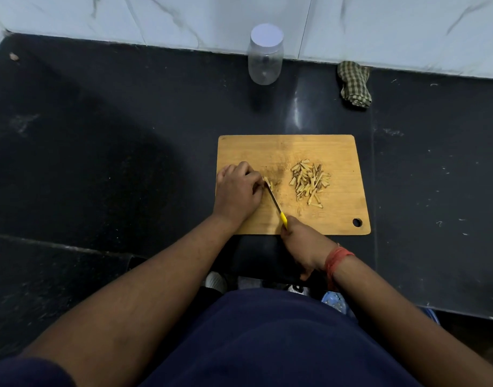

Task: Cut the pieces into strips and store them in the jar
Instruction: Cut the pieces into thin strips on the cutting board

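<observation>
A wooden cutting board (334, 213) lies on the black counter. My left hand (238, 191) sits on the board's left part, its curled fingertips pinching a small pale piece (268, 182). My right hand (302, 247) grips the yellow handle of a knife (276, 203) at the board's near edge; the blade tip rests against the piece. A heap of cut strips (309, 182) lies to the right of the blade. A clear jar (265, 55) with a white lid on stands at the back by the wall, with nothing seen inside.
A checked cloth (354, 83) lies bundled against the marble wall, right of the jar. The black counter (128, 135) stretches wide to the left and right of the board. Its front edge runs just below the board.
</observation>
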Tool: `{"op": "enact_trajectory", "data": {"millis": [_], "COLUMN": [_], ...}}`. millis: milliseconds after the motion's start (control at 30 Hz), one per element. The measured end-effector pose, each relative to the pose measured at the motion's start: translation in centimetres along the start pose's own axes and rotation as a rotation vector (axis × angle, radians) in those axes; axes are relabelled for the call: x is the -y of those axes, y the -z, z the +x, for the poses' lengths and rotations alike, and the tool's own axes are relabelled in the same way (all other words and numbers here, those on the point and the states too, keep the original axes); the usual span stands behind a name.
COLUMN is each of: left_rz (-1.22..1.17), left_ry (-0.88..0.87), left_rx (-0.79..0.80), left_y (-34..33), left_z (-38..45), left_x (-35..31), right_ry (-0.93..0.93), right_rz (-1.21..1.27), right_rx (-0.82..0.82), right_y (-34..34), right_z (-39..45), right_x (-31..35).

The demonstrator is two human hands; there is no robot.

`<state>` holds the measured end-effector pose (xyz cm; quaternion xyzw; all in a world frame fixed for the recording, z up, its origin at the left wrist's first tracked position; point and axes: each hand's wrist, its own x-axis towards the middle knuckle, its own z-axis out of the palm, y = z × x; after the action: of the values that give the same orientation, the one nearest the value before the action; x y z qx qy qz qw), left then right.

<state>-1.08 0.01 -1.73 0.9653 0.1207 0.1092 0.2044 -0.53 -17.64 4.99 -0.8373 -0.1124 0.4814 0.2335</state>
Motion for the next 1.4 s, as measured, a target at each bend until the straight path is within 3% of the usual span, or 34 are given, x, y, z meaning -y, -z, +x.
{"op": "enact_trajectory", "data": {"millis": [167,367,600,1033,1267,1400], "left_rz": [-0.016,-0.122,-0.140,0.066,0.054,0.007], "left_ry": [0.007,-0.015,0.090,-0.013,-0.022,0.018], "left_rx": [0.008,0.038,-0.134,-0.024,-0.010,-0.014], "left_y": [0.0,0.4,1.1,1.4,1.3,1.2], "left_z": [0.0,-0.2,-2.0,-3.5,-2.7,-2.0], "left_x": [0.0,0.5,2.1,2.8,2.3,1.0], "right_ry": [0.042,0.064,0.082,-0.014,-0.004,-0.038], "right_rz": [-0.089,0.022,-0.023,0.088,0.043,0.136], "right_rx": [-0.037,-0.104,-0.074,-0.162,-0.184,-0.196], "right_y": [0.0,0.6,0.2,-0.7,-0.6,-0.3], "right_z": [-1.4,-1.6,-0.7,-0.5,-1.0,-1.3], "right_x": [-1.8,-1.6,0.1,-1.2,-1.9,-2.2]}}
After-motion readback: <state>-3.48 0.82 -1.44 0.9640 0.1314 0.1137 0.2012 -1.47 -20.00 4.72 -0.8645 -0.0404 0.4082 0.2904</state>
